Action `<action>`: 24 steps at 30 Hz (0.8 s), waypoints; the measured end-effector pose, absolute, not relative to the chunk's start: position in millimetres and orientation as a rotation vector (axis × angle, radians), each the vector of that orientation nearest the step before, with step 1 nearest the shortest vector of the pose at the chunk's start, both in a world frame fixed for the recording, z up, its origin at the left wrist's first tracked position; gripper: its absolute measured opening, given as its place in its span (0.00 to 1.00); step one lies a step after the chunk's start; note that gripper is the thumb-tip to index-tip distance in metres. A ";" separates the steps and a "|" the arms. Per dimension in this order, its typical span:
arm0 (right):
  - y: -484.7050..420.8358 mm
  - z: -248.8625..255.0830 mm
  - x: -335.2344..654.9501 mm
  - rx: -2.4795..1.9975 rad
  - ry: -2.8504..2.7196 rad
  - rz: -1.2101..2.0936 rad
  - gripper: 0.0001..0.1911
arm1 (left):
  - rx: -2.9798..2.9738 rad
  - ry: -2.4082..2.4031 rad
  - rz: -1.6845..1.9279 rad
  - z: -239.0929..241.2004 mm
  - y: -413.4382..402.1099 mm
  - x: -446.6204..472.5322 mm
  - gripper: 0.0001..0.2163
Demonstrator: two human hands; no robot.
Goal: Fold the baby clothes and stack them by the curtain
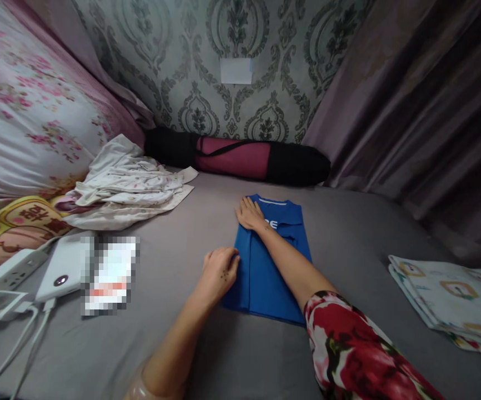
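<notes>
A blue T-shirt (271, 283) lies folded into a long rectangle on the bed, its collar at the far end and white lettering partly covered. My right hand (249, 214) rests flat on its upper left part, fingers stretched out, the forearm crossing over the shirt. Lower down, my left hand (220, 269) is closed at the shirt's left edge, thumb and fingers pinched together on the fabric. The exact grip of the fingertips is partly hidden.
A grey sheet (361, 233) covers the bed. Folded patterned cloths (452, 300) lie at right, crumpled white clothes (128, 178) at left. A power strip (11, 272), a white power bank (68, 264) and cables sit front left. A long black-and-maroon bag (234, 158) lies against the wall.
</notes>
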State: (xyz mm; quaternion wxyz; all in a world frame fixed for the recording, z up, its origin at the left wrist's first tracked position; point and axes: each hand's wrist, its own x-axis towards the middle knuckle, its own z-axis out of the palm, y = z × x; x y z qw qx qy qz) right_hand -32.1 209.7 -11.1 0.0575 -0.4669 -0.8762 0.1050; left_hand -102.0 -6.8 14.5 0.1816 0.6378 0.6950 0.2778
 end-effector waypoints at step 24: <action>169.4 -11.4 -7.6 -1.360 -2.623 0.375 0.33 | 1.742 1.990 0.823 12.3 0.1 -106.1 0.14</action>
